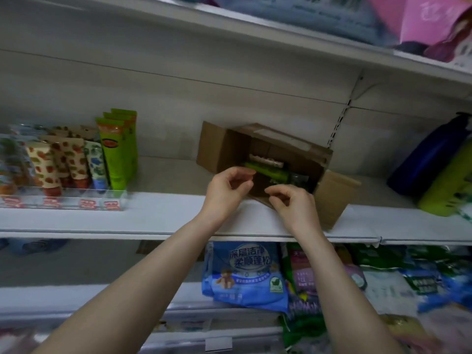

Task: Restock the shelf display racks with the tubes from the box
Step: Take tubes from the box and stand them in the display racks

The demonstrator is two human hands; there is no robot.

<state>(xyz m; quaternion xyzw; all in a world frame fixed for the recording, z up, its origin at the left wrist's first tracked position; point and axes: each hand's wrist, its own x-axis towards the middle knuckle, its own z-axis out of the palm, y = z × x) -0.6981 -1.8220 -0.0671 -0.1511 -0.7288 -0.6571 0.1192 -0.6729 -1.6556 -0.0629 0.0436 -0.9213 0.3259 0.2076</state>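
Observation:
A brown cardboard box [222, 146] lies on its side on the white shelf [158, 215], its mouth facing me. Inside lie green tubes [270, 172] and a pale patterned tube [265, 160]. My left hand [227, 190] hovers at the box mouth with its fingers curled and apart, holding nothing. My right hand [293, 203] is at the box's lower edge, fingers bent, also empty as far as I can see. At the left, a clear display rack [63, 200] holds upright tubes: tall green ones [117, 152] and spotted ones [71, 159].
A blue bottle [429, 159] and a lime-green bottle [449, 190] lean at the shelf's right end. Bagged goods [245, 272] fill the shelf below. Another shelf with pink packs [429, 19] hangs overhead. Bare shelf lies between rack and box.

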